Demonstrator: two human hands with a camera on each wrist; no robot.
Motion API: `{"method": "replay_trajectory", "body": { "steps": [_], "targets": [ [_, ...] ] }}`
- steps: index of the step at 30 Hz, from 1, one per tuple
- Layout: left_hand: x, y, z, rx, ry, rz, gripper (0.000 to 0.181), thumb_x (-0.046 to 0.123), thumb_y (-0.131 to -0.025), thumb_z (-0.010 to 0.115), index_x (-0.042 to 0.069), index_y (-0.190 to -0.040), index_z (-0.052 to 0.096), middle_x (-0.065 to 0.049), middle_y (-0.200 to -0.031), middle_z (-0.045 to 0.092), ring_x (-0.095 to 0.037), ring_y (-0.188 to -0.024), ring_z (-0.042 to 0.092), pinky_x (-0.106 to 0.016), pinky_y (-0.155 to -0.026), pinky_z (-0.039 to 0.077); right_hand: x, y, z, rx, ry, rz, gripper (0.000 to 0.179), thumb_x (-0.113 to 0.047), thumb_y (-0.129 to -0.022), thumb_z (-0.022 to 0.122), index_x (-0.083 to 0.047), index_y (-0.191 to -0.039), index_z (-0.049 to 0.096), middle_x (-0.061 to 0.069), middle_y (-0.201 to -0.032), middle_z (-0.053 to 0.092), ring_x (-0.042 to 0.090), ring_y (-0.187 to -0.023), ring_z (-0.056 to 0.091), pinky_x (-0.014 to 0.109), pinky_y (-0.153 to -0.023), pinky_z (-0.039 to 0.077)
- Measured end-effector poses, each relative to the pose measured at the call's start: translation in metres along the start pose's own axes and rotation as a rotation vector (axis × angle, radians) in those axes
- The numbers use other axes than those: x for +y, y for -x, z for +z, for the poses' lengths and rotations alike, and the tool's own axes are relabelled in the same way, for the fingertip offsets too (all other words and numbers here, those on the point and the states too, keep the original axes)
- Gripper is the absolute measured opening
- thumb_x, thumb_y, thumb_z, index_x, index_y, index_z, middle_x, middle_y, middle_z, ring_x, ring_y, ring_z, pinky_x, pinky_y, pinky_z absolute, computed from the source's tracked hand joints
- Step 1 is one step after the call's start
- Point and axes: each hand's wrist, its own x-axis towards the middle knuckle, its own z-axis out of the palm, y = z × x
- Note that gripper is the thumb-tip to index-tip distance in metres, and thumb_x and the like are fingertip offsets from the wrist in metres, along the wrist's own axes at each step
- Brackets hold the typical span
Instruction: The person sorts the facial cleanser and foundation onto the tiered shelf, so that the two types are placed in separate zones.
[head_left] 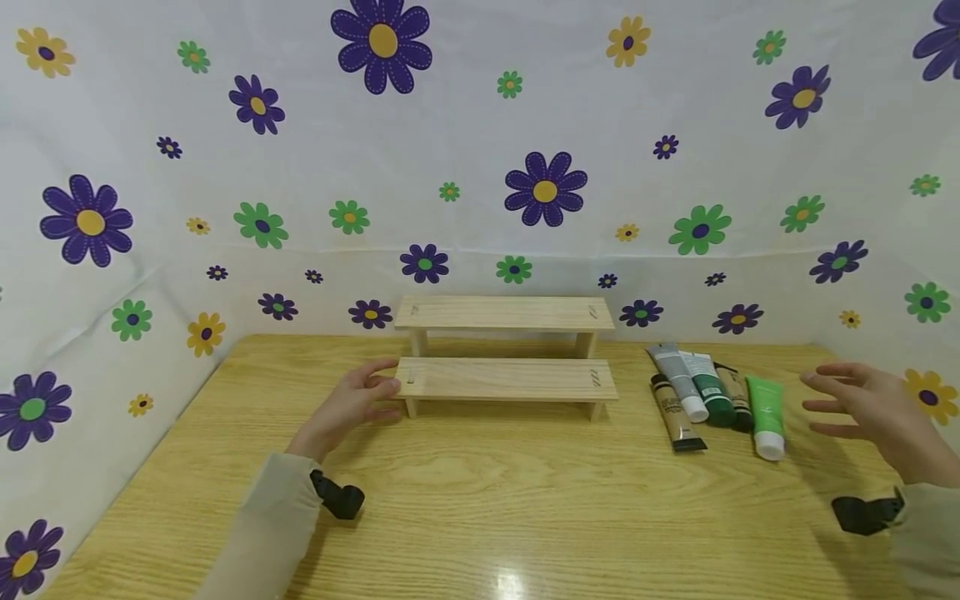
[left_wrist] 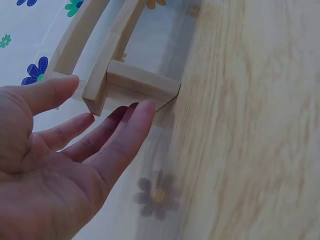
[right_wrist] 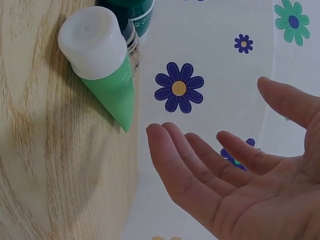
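Note:
A two-tier wooden stand has a front step and a higher back step. At the front step's left end is my left hand, its fingertips right at the board's edge. In the left wrist view, the thumb and loosely bent fingers of my left hand spread around the corner of the board, without gripping it. My right hand hovers beside a green tube with a white cap, palm facing it. The right wrist view shows that hand with nothing in its fingers.
Left of the green tube lie a silver-grey tube, a white and dark green tube, a beige tube with a black cap and another beige one. Behind the wooden table hangs a flowered cloth.

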Motion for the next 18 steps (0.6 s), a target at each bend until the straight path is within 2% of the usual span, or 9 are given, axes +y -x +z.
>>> {"method": "replay_trajectory", "body": {
  "steps": [1,5,6,7,8,10,13,14,18],
  "targets": [
    [0.0,-0.001,0.001,-0.004,0.011,-0.002,0.056,0.008,-0.108,0.047,-0.005,-0.157,0.023,-0.031,-0.136,0.047,-0.04,-0.122,0.055,-0.044,-0.097,0.055,0.003,-0.002,0.0,0.0,-0.003,0.006,0.075,-0.043,-0.108,0.043,0.018,-0.149,0.024,0.035,-0.134,0.05,0.024,-0.092,0.066,0.044,-0.075,0.063],
    [-0.001,-0.001,0.002,-0.019,0.034,-0.005,0.058,0.006,-0.108,0.046,-0.005,-0.158,0.019,-0.032,-0.137,0.046,-0.042,-0.125,0.051,-0.044,-0.095,0.056,0.014,-0.01,-0.003,-0.018,-0.031,0.024,0.084,-0.051,-0.105,0.048,0.017,-0.149,0.022,0.029,-0.132,0.052,0.031,-0.097,0.067,0.048,-0.078,0.062],
    [-0.001,-0.001,0.002,-0.022,0.04,-0.006,0.059,0.006,-0.108,0.046,-0.004,-0.159,0.018,-0.032,-0.137,0.046,-0.042,-0.125,0.051,-0.044,-0.094,0.056,0.018,-0.012,-0.004,-0.01,-0.033,0.023,0.082,-0.052,-0.103,0.05,0.015,-0.146,0.028,0.016,-0.124,0.057,0.023,-0.093,0.068,0.047,-0.077,0.062],
    [-0.001,-0.001,0.002,-0.022,0.045,-0.009,0.059,0.005,-0.108,0.046,-0.003,-0.159,0.018,-0.031,-0.136,0.046,-0.041,-0.124,0.051,-0.044,-0.094,0.056,0.02,-0.014,-0.004,-0.01,-0.03,0.025,0.082,-0.052,-0.104,0.05,0.015,-0.145,0.028,0.016,-0.125,0.057,0.023,-0.092,0.068,0.047,-0.077,0.062],
    [-0.001,-0.001,0.002,-0.024,0.05,-0.012,0.059,0.004,-0.108,0.045,-0.002,-0.16,0.017,-0.031,-0.136,0.046,-0.041,-0.124,0.051,-0.044,-0.094,0.056,0.02,-0.014,-0.004,-0.01,-0.032,0.032,0.084,-0.052,-0.104,0.05,0.017,-0.145,0.026,0.017,-0.125,0.056,0.024,-0.092,0.068,0.047,-0.077,0.062],
    [-0.002,-0.001,0.002,-0.03,0.063,-0.017,0.061,0.003,-0.108,0.044,0.0,-0.161,0.015,-0.031,-0.137,0.045,-0.04,-0.124,0.051,-0.043,-0.094,0.056,0.018,-0.013,-0.006,-0.054,-0.04,0.029,0.084,-0.049,-0.106,0.047,0.019,-0.148,0.02,0.038,-0.14,0.042,0.041,-0.104,0.063,0.049,-0.078,0.062],
    [-0.002,0.0,0.002,-0.035,0.078,-0.022,0.061,0.002,-0.108,0.043,0.002,-0.162,0.014,-0.033,-0.141,0.042,-0.043,-0.126,0.051,-0.043,-0.094,0.056,0.017,-0.012,-0.005,-0.081,-0.025,0.04,0.083,-0.046,-0.108,0.042,0.023,-0.147,0.015,0.045,-0.142,0.031,0.042,-0.104,0.063,0.048,-0.078,0.062],
    [-0.003,0.0,0.002,-0.038,0.083,-0.023,0.061,0.002,-0.108,0.043,0.003,-0.162,0.013,-0.034,-0.142,0.041,-0.044,-0.127,0.05,-0.043,-0.094,0.056,0.017,-0.012,-0.005,-0.08,-0.02,0.045,0.083,-0.047,-0.107,0.043,0.022,-0.146,0.016,0.039,-0.135,0.042,0.037,-0.101,0.065,0.047,-0.078,0.062],
    [-0.005,0.0,0.001,-0.043,0.101,-0.023,0.062,0.002,-0.109,0.042,0.003,-0.163,0.011,-0.035,-0.146,0.038,-0.048,-0.13,0.047,-0.043,-0.094,0.056,0.021,-0.015,-0.004,-0.109,-0.03,0.057,0.087,-0.047,-0.107,0.042,0.024,-0.146,0.01,0.046,-0.14,0.03,0.039,-0.101,0.064,0.048,-0.08,0.061]
  ]
}}
